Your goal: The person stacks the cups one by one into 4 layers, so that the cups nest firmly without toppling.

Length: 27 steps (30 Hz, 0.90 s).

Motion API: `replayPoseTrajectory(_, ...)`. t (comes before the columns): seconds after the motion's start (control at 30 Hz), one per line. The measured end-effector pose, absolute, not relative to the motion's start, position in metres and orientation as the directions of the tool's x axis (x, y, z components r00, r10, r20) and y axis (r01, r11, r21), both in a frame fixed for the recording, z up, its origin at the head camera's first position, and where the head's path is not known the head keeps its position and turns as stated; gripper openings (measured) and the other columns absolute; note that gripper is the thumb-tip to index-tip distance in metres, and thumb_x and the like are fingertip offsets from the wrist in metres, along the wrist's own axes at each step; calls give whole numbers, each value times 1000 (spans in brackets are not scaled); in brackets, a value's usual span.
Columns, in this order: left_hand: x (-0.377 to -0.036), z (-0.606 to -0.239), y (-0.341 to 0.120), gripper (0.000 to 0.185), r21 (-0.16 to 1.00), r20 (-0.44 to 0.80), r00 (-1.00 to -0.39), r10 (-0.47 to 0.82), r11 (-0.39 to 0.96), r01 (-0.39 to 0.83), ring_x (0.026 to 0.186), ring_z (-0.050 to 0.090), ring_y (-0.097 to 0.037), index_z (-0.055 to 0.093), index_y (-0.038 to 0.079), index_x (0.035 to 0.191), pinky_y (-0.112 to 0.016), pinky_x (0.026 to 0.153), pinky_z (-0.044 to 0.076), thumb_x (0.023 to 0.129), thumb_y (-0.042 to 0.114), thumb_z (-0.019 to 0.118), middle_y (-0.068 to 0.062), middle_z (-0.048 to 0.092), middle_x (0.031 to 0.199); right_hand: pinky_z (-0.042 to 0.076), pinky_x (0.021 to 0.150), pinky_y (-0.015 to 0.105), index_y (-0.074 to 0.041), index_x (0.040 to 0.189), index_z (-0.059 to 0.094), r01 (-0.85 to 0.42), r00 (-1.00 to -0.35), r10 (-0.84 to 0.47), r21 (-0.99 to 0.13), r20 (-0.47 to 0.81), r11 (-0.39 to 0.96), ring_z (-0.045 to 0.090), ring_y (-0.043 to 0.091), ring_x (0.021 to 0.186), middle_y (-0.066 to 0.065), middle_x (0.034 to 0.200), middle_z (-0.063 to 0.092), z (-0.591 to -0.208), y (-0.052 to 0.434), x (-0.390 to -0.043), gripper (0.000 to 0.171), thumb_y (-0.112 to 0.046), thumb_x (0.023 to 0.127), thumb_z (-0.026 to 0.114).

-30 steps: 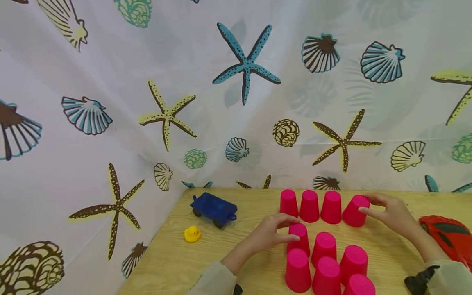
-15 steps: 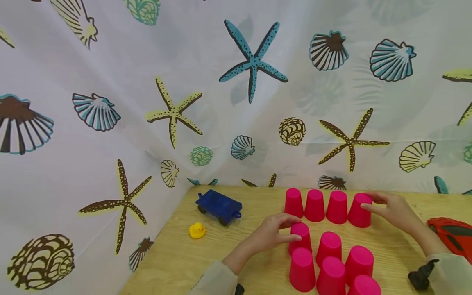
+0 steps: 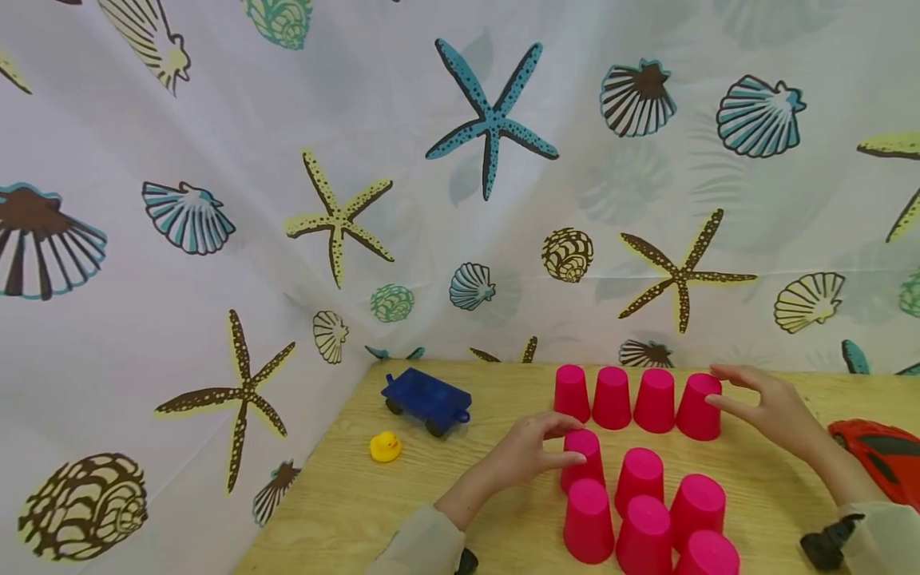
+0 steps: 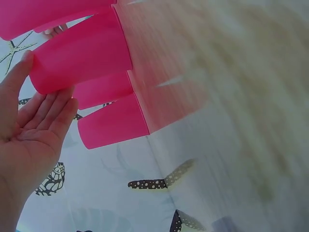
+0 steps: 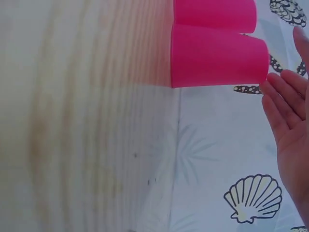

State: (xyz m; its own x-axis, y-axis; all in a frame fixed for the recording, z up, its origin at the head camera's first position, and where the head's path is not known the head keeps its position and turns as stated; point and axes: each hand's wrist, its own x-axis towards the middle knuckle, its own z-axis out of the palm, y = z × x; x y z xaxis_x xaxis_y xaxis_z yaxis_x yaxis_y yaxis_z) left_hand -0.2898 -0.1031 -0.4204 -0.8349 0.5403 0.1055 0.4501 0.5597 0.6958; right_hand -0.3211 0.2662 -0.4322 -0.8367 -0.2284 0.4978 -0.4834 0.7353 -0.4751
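Ten upside-down pink cups on a wooden table, shell-and-starfish curtain hung behind.

Four in a back row at about 12 o'clock, six bunched closer in at 6 o'clock.

Right hand at 2 o'clock, fingers straight and relaxed, tips touching the rightmost back-row cup. In the right wrist view, just fingertips grazing the cup's closed end, no grip.

Left hand near the centre, fingers loosely spread over the top of the front-cluster cup nearest the back row, thumb alongside it. Left wrist view shows an open palm with fingertips against the cup's closed end; not wrapped round it.

Other three back-row cups upright on their rims, touching side by side, at 9 o'clock from the right hand's cup.

Blue toy cart and small yellow rubber duck out at 9 o'clock from the left hand, well apart from the cups. Red toy car at 3 o'clock, partly cut off by the frame edge.
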Motion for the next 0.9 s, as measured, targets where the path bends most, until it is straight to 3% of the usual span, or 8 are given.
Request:
replayPoseTrajectory(0.07,-291,-421,-103,47,691,114,-841,529,566,450,118,63,-16,62,13,128,-37,103,52,87,33,73,-3,67,125,50,88,62,0,131,57,-502,-818,-225,-468,529,728,58,35,110,25,125,64,-430,266,-316,56,-23,84,77)
replayPoseTrajectory(0.17,-291,-420,-106,47,674,146,-846,513,574,464,119,63,-18,62,13,126,-38,102,53,86,34,74,-3,67,125,55,92,31,-5,130,60,-541,-774,-224,-437,592,718,56,2,114,19,124,65,-429,268,-308,56,-20,81,80)
replayPoseTrajectory(0.27,-291,-414,-112,47,650,208,-845,492,576,496,118,64,-19,63,13,125,-38,101,53,85,34,75,-3,67,124,40,87,1,-9,130,61,-576,-737,-222,-422,638,700,39,-26,110,-8,126,65,-429,270,-300,55,-17,79,81)
replayPoseTrajectory(0.33,-293,-407,-115,47,636,258,-844,470,575,515,117,65,-21,63,12,124,-37,100,54,84,34,76,-4,68,122,31,86,-6,-10,129,62,-596,-723,-228,-420,652,684,34,-31,111,-27,125,58,-429,272,-295,55,-16,78,82)
replayPoseTrajectory(0.4,-297,-398,-119,46,631,311,-844,438,569,527,116,65,-22,64,11,122,-37,99,54,84,32,77,-5,69,120,32,86,-6,-10,129,63,-611,-713,-241,-416,659,673,35,-31,112,-38,123,48,-429,272,-289,55,-14,77,82)
replayPoseTrajectory(0.5,-306,-384,-123,47,642,369,-839,400,542,542,114,66,-24,63,9,123,-38,100,54,83,29,78,-7,69,120,35,86,-6,-10,126,64,-638,-698,-275,-400,661,658,39,-29,113,-38,123,48,-428,270,-281,54,-11,76,82)
replayPoseTrajectory(0.73,-331,-357,-125,44,642,485,-802,349,480,598,109,67,-24,63,6,122,-39,100,54,84,22,78,-10,69,116,52,82,10,-19,122,67,-639,-728,-354,-396,587,659,47,-23,108,-16,117,67,-426,261,-262,50,-17,76,83)
replayPoseTrajectory(0.9,-346,-348,-117,44,645,493,-806,328,485,591,110,67,-26,63,6,123,-40,100,54,85,23,77,-11,70,117,58,81,22,-19,123,66,-680,-721,-438,-426,537,597,54,-16,110,-5,116,71,-430,257,-252,48,-16,78,82)
